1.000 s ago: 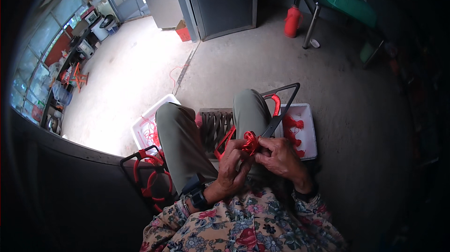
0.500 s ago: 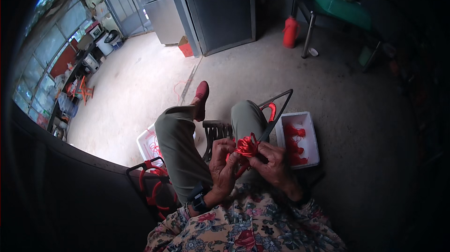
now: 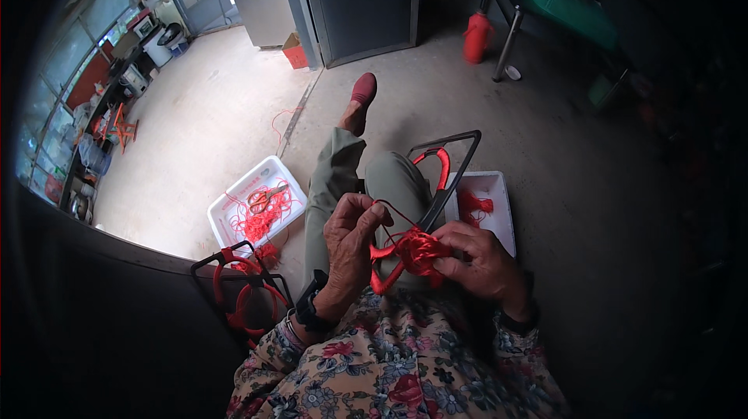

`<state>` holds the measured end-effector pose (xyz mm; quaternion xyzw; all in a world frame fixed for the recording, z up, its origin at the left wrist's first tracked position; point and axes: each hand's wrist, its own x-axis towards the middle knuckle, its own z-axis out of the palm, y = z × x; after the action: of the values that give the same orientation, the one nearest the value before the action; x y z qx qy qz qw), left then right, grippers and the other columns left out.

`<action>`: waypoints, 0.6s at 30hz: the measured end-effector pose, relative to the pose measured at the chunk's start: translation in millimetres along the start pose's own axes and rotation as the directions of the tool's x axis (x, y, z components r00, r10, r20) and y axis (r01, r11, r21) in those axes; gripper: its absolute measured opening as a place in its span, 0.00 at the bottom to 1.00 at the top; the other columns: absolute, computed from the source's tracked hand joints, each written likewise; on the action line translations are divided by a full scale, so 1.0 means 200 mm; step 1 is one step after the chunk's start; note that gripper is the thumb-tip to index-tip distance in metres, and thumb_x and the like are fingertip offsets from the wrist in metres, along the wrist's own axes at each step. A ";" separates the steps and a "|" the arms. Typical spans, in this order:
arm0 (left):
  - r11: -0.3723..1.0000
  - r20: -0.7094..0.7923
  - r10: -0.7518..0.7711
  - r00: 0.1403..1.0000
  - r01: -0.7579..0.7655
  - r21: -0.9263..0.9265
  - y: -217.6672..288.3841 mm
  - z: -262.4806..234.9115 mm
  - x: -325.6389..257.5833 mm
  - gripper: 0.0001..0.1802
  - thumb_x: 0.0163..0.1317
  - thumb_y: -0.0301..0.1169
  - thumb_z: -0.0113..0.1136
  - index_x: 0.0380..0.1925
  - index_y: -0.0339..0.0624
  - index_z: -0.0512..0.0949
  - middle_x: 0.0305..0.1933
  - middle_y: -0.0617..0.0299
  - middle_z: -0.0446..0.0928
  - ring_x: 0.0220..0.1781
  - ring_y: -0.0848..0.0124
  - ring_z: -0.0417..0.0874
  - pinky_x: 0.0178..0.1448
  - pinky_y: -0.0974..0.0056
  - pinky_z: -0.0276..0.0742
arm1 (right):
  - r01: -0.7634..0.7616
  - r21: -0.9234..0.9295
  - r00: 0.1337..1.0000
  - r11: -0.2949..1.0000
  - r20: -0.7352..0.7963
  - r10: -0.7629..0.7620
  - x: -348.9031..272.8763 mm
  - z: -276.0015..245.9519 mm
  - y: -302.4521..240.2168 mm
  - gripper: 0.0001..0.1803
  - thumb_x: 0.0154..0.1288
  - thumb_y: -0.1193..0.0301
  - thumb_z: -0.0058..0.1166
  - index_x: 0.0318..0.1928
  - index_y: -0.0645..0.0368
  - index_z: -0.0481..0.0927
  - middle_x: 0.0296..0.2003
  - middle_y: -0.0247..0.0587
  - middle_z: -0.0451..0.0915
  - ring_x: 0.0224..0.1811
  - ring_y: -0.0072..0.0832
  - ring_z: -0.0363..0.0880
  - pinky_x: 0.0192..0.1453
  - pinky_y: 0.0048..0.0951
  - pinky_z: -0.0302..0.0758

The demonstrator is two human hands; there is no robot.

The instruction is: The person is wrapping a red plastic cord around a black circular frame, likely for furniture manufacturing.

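Over your lap, your left hand [image 3: 352,234] pinches a strand of red cord taut while your right hand [image 3: 481,262] closes around the red cord bundle [image 3: 414,251], seemingly steadying it against the black triangular frame [image 3: 450,177] for knotting.

both hands [image 3: 413,251] grip red cord bundle [image 3: 417,250] (over lap), black frame [image 3: 452,177] alongside.

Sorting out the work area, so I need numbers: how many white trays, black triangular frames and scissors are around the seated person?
White trays: 2, left and right
Black triangular frames: 2, one in the hands, one on the floor
Scissors: 1, lying in the left tray
Total: 5
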<state>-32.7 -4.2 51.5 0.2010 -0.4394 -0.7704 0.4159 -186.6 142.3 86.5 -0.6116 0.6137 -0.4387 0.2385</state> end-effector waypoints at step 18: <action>0.859 0.114 -0.512 0.851 0.510 0.053 -0.14 -0.10 -0.09 0.13 0.68 0.35 0.55 0.44 0.36 0.74 0.37 0.62 0.78 0.36 0.75 0.78 0.46 0.70 0.75 | 0.225 0.938 0.934 0.265 -0.285 0.216 -0.17 -0.53 0.06 0.21 0.76 0.53 0.32 0.36 0.59 0.66 0.19 0.30 0.59 0.11 0.16 0.53 0.15 0.22 0.57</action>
<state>-20.6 7.5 16.3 0.2667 -0.4029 -0.8596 0.1662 -275.8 199.9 122.1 -0.2510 0.2507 -0.8237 0.4424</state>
